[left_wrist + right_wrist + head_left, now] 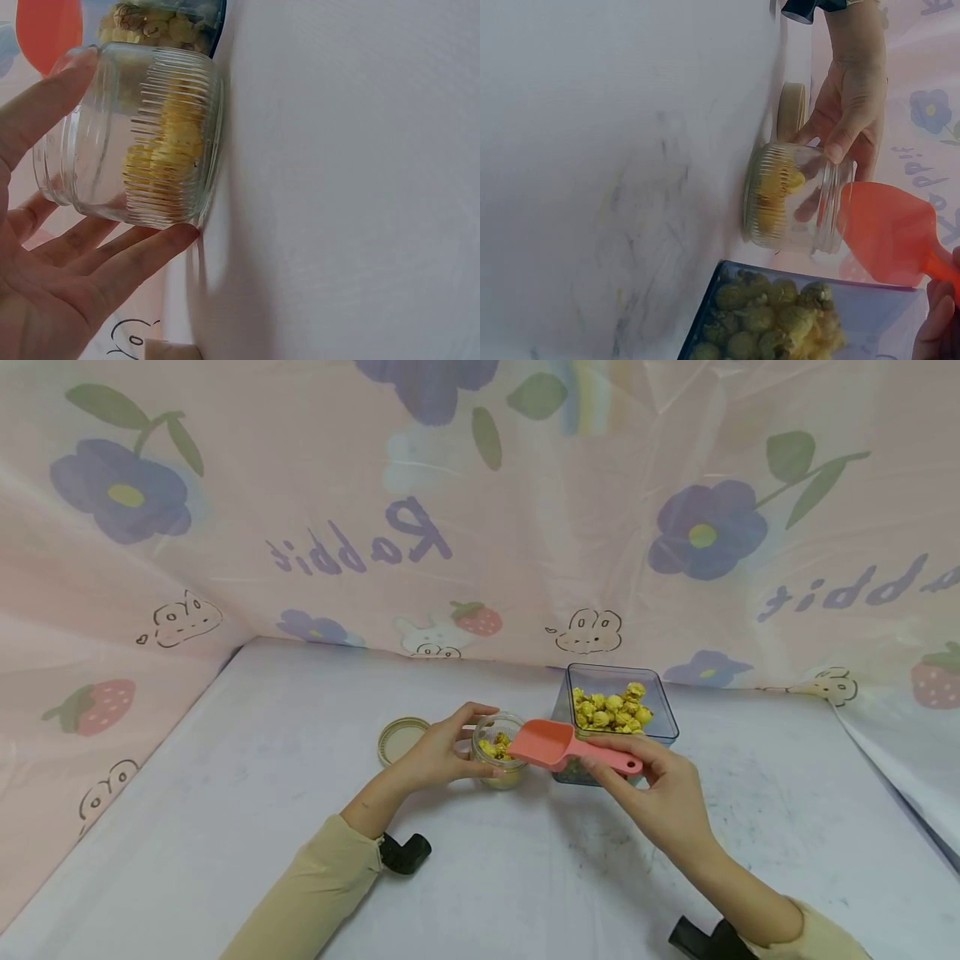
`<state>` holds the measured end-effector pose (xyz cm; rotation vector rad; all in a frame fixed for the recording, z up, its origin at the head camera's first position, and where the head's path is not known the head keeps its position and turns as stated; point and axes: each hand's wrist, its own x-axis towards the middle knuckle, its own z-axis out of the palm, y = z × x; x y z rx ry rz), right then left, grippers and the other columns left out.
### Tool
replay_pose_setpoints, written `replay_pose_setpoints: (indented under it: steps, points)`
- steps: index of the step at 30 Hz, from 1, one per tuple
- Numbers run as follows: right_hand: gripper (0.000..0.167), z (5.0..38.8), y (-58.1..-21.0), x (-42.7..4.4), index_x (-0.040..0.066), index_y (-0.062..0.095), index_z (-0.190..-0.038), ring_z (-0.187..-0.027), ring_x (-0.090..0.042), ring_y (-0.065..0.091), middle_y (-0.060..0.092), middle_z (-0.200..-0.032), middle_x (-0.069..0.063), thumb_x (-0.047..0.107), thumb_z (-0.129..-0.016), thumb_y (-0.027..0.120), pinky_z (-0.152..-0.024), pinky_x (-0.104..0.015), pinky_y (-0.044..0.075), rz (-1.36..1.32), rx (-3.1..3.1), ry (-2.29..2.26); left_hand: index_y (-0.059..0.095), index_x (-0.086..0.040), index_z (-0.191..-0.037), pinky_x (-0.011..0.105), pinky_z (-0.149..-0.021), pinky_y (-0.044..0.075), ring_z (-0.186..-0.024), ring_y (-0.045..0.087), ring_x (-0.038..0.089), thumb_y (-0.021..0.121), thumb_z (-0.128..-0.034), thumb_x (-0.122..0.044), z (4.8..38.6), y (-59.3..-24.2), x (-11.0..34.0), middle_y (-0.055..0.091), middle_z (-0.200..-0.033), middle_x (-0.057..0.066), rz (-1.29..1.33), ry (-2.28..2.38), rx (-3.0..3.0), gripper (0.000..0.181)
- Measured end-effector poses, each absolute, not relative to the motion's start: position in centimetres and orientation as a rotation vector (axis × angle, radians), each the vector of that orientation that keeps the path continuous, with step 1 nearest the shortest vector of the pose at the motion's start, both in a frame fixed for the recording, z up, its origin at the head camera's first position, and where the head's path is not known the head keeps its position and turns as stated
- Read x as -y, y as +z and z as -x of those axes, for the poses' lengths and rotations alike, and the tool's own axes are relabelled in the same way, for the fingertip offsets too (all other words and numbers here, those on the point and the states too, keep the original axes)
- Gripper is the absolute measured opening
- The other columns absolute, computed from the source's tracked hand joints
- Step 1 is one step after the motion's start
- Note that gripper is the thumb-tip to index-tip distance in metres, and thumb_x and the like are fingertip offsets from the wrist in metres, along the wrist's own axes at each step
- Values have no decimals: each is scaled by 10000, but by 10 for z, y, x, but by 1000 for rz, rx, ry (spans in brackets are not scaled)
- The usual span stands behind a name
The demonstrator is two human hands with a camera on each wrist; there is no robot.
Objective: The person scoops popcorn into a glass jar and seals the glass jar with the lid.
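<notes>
My left hand (438, 753) grips a clear ribbed glass jar (97, 169) from the side, thumb and fingers round it. Yellow popcorn (176, 142) lies in the lower part of the jar, which stands upright and uncovered on the table. My right hand (663, 789) holds a coral-red scoop (542, 743) by its handle. The scoop's lip is tilted down at the jar's mouth, and its visible hollow holds no popcorn. Behind the scoop stands a clear square container (667, 714) with a dark rim, holding many popcorn balls (615, 706).
A round gold-rimmed lid (402, 740) lies on the white-covered table (480, 893) left of the jar. Behind the table hangs a pink printed curtain (510, 527). Dark smudges mark the cloth on the right. Each wrist carries a black camera mount (405, 853).
</notes>
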<state>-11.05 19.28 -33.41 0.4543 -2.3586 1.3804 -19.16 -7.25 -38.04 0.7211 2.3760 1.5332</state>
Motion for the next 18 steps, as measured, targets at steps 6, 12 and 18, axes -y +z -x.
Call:
replay_pose_setpoints:
  steps: [6,12,18]
  points:
    - [275,110,-335,-194,89,728,-1060,-881,-40,604,685,-1000,-60,-2,-801,746,-696,-117,507,-454,2367,1372,430,-151,-1381,385,-931,523,-1297,464,388,819,-760,-127,190,-379,72,448,-1428,129,-711,1536,-2370,733]
    - [293,107,-344,-197,96,736,-1046,-868,-6,586,701,-974,-26,3,-770,774,-741,-70,460,-474,2373,1210,426,-165,-1385,359,-932,523,-1302,463,374,822,-761,-156,190,-379,71,449,-1436,102,-703,1510,-2392,739]
    - [329,104,-357,-201,88,743,-1006,-741,-37,499,684,-861,36,-13,-701,814,-631,-127,376,-589,2322,1012,426,-156,-1386,374,-922,529,-1299,459,392,822,-759,-145,191,-381,72,437,-1443,114,-708,1522,-2386,742]
